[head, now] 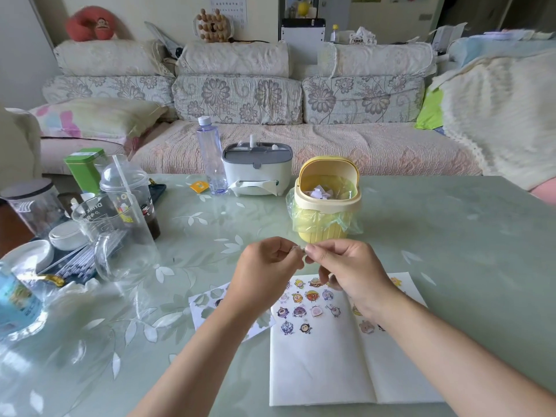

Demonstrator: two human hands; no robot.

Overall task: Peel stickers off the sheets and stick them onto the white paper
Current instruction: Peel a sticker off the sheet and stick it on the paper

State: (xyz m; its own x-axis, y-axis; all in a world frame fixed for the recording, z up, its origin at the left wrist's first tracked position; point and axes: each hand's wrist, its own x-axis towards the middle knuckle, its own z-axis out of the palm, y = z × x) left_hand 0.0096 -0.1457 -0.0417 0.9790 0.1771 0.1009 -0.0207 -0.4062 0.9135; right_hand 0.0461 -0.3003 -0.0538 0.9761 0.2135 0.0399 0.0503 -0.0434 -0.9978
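White paper point(325, 371) has stickers point(313, 296) across its top, plenty blank below (maybe a third done). Sticker sheet point(207, 308) just left of it looks mostly picked. Above the paper, left hand point(267, 275) and right hand point(346, 269) meet, pinching a tiny scrap point(301, 251), probably a sticker.

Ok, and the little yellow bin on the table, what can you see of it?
The yellow mini trash bin stands upright on the table, right of the tissue box. It looks plastic, with a ribbed lower body, paler rim and arched lid tipped open. A translucent green liner bag drapes over its sides; crumpled white scraps lie inside. Nothing else touches it.
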